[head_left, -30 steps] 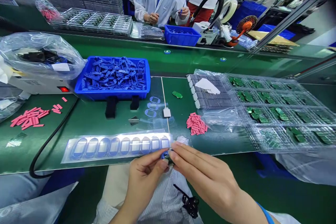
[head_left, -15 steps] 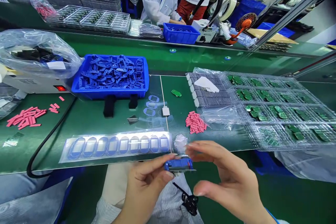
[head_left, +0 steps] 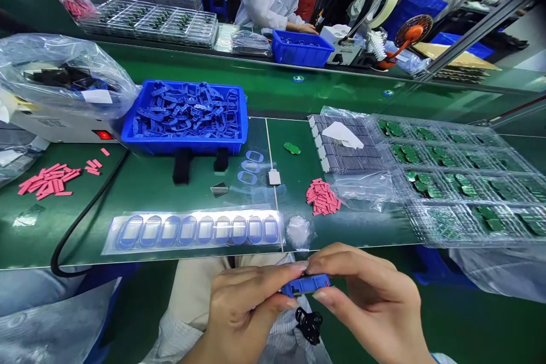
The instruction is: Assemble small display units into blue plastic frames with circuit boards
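A small blue plastic housing (head_left: 307,284) is held edge-on just past the table's front edge, above my lap. My left hand (head_left: 251,307) pinches its left end between thumb and fingers. The thumb and fingertips of my right hand (head_left: 371,296) close on its right end, where a bit of red shows. The inside of the housing is turned away from view. Nearest on the table are a strip of clear oval films (head_left: 196,231) with blue rims and a small round translucent bag (head_left: 298,231).
A blue bin (head_left: 128,136) of blue housings stands at the back left. Pink strips (head_left: 323,197) lie in piles. Clear trays (head_left: 416,222) with green circuit boards are on the right, beside a stack of grey strips (head_left: 350,160). A black cable (head_left: 87,210) crosses the left side.
My right hand has come in from the right and closed on the blue housing's right end. The housing has shifted slightly right and down in view, along with my left hand.
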